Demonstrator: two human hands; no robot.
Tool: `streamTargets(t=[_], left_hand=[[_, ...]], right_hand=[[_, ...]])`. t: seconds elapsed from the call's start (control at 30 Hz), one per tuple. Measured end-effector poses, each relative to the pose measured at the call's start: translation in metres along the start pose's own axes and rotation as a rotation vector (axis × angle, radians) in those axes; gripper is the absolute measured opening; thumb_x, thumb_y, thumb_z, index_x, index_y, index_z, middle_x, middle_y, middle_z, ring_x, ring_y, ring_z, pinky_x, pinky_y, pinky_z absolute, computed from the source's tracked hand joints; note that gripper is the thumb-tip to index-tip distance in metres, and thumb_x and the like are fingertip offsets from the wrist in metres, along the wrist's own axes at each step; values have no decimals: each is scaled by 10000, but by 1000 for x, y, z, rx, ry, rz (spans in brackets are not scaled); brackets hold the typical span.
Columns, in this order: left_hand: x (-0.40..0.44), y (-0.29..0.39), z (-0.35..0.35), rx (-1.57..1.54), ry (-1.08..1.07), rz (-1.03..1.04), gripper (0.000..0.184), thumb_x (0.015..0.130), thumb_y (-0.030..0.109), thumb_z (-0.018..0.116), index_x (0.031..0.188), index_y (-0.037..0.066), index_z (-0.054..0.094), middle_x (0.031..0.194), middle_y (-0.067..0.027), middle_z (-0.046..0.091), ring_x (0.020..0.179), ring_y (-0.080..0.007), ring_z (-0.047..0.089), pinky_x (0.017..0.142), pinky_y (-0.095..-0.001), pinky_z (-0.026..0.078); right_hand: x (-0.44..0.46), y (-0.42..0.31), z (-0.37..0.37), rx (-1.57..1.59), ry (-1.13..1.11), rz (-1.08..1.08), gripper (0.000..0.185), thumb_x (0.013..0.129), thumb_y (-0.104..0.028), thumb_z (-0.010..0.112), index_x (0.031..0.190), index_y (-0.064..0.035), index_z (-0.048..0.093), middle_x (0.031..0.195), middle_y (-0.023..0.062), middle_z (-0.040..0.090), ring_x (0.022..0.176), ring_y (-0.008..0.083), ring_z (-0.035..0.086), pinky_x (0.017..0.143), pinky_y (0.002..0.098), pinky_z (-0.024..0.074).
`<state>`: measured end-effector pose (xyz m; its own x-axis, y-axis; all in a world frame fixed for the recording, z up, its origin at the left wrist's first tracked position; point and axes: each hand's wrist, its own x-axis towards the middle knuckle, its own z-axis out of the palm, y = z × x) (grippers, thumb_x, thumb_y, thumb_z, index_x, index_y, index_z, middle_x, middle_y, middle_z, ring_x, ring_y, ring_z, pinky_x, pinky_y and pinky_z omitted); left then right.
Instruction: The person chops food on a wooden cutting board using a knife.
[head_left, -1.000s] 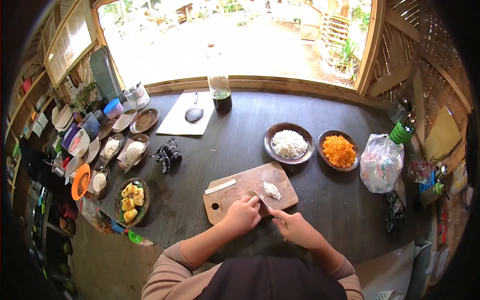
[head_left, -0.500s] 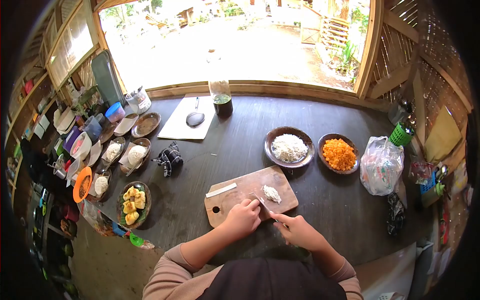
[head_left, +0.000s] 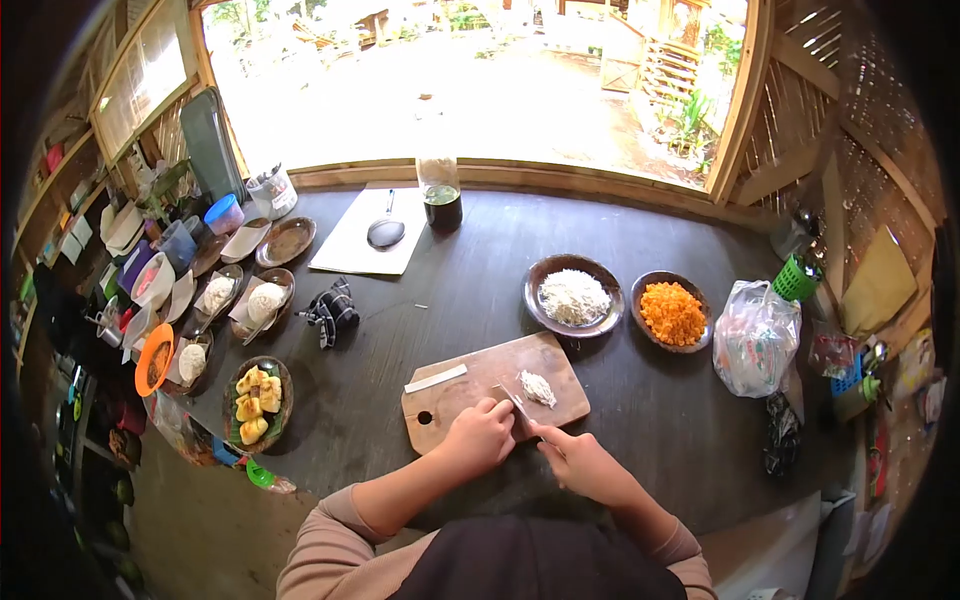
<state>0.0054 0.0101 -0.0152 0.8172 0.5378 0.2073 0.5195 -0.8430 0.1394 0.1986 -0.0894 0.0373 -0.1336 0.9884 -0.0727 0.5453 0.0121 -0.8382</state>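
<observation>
Gripping knife in right hand, lower centre — resting curled left hand on board; cannot tell whether pinching anything.

Daylight floods in through the wide window ahead of me, so strong that most of the yard outside burns out to white. It lays a bluish sheen across the far part of my dark table, which looks duller close to me. My left hand and right hand are softly lit and fairly sharp, but the knife is too small to show finely. The plastic bag catches pale glints. Bright specks pierce the wall on my right; the left edge sinks into shadow. The lens bows the sill, and black fills all 4 corners.
</observation>
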Motion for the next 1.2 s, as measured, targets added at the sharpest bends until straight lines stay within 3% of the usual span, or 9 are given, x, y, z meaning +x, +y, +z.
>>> streamTargets(t=[0.3,0.5,0.57,0.7,0.8,0.87,1.0,1.07,1.2], left_hand=[[0,0,1,-9,-3,3,249,833,225,621,932,3,680,1028,-103,604,966,-272,565,867,-354,491],[0,1,-2,-18,13,-1,249,827,226,626,922,2,678,1023,-105,604,960,-270,563,866,-354,491],[-1,1,-1,-19,26,14,253,824,224,627,921,-5,678,1026,-106,606,951,-269,563,863,-354,491],[0,1,-2,-4,-1,12,254,822,223,630,921,-6,680,1029,-108,609,951,-268,564,860,-352,491],[0,3,-2,4,-1,1,251,821,224,632,924,1,685,1030,-106,613,960,-258,570,862,-348,491],[0,3,0,-15,25,0,247,821,225,631,924,8,688,1024,-98,616,962,-249,578,862,-345,496],[0,2,-4,-5,14,-14,245,819,227,631,921,12,688,1021,-89,620,954,-245,587,856,-339,504],[-1,1,-5,18,-22,7,240,818,225,630,917,14,688,1024,-88,623,958,-249,592,847,-341,513],[0,3,-7,-6,-35,-25,237,818,221,627,910,11,686,1040,-92,625,963,-253,595,843,-350,517]], right_hand=[[15,32,27,-182,131,-135,358,961,-131,577,1313,-67,568,826,271,647,736,433,661,641,488,522],[5,15,9,-81,111,-169,353,966,-100,567,1317,-67,586,837,284,646,726,434,656,633,415,537],[-1,-3,-4,18,-53,86,354,964,-128,563,1314,-74,574,813,264,654,703,415,667,636,475,530],[1,-3,-1,83,-75,151,349,965,-120,563,1310,-66,574,799,281,639,683,413,664,627,461,530],[14,35,27,-85,125,-160,348,969,-119,564,1312,-62,573,784,282,640,665,409,662,610,447,527],[19,45,33,-191,203,-262,346,992,-142,561,1333,-84,567,653,237,600,486,242,614,530,388,495],[6,12,8,-53,87,-147,351,992,-138,557,1339,-88,563,671,238,609,497,258,627,536,395,500],[0,-7,-2,16,-49,92,350,969,-113,568,1317,-76,568,742,281,628,631,424,648,585,460,512],[0,7,6,29,-25,34,353,967,-115,569,1319,-88,571,731,282,627,627,430,647,575,470,509]])
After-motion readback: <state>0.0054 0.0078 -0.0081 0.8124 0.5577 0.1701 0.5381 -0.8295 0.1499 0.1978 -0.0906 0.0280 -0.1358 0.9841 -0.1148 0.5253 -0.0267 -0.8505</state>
